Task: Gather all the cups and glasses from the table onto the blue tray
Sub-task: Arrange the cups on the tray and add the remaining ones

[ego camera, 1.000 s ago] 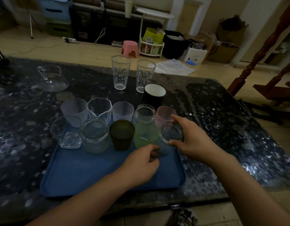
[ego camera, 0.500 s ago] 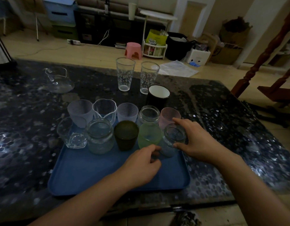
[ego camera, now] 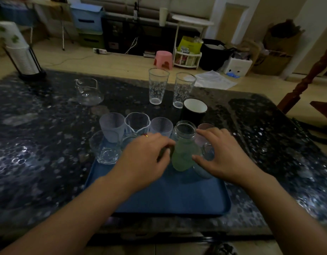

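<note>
Glassware and cups stand crowded along the far half of the blue tray (ego camera: 159, 203), which lies on the dark speckled table (ego camera: 39, 153). Still off the tray: two tall patterned glasses (ego camera: 157, 86), a black mug with white interior (ego camera: 194, 111) just behind the tray, and a clear glass pitcher (ego camera: 88, 92) well to the left.

Left hand (ego camera: 146, 161): fingers curled down over a dark cup that it largely hides; whether it actually grips the cup cannot be told. Right hand (ego camera: 225, 157): fingers spread and arched over a small clear jar (ego camera: 207, 153), thumb near the pale green bottle (ego camera: 184, 151); contact looks likely but is not confirmed.

Handling assessment (judgement only): all pieces appear rigid, smooth-walled and breakable; the glass items are likely moderately heavy for their size, the frosted cups (ego camera: 111, 126) lighter. Items on the tray stand touching or nearly so, so any sideways nudge risks a clink or a topple. The tall glasses, being narrow-based, should be taken around the mid-wall, one per hand. The mug is best held around its body; no handle is visible from this angle.
</note>
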